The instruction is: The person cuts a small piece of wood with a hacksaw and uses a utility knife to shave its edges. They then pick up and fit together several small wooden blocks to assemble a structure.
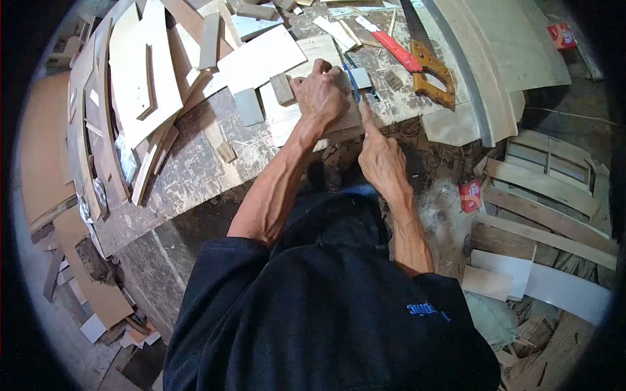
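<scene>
Quite pale, flat wooden board [281, 122]

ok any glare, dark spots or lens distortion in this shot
Head view: dark rounded vignette swallows the corners, and the lens seems to bow long edges near the rim; head view: the white board looks nearly washed out; head view: shadow under the workbench hides detail, and the black shirt shows little texture.
</scene>
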Available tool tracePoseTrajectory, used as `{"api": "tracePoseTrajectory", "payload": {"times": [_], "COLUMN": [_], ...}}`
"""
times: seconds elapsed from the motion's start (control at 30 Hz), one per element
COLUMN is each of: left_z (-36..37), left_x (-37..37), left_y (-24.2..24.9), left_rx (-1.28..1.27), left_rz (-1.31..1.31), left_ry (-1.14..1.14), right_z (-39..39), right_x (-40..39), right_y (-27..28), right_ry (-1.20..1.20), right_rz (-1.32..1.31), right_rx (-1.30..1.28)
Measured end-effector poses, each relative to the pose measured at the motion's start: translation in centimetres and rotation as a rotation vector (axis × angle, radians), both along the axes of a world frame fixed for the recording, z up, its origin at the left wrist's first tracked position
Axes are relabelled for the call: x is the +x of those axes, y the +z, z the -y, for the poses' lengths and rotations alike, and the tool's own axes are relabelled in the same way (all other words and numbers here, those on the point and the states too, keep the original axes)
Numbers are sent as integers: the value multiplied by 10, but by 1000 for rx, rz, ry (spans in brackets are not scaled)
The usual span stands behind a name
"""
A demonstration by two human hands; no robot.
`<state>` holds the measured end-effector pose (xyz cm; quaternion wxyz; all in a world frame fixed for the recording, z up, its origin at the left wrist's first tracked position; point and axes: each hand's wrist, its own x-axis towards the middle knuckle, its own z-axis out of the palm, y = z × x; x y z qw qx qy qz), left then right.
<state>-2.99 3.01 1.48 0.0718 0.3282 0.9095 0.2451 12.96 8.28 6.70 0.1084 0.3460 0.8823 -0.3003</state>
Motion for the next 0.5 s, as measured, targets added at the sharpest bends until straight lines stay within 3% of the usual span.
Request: {"api": "tracePoseTrajectory", "payload": {"times": [0.2,0.23,0.37,0.5], "left_z": [-1,-1,1,-2], "left_x": [0,-1,4,1], "left_y": [-7,-7,-3,-7], "left_rx": [74,71,14,93], "left_rz": [13,20,-11,-18], "left_ry": [2,1,0,1], "right_z": [-5,-1,-14,-3], "right_x": [-1,-7,-17,-4], "right_y": [-37,9,-35,-8], "right_ry": [78,-18,73,-1], "right_rz": [-401,47,-394,-120], "right_rx": [151,-83,39,-50]}}
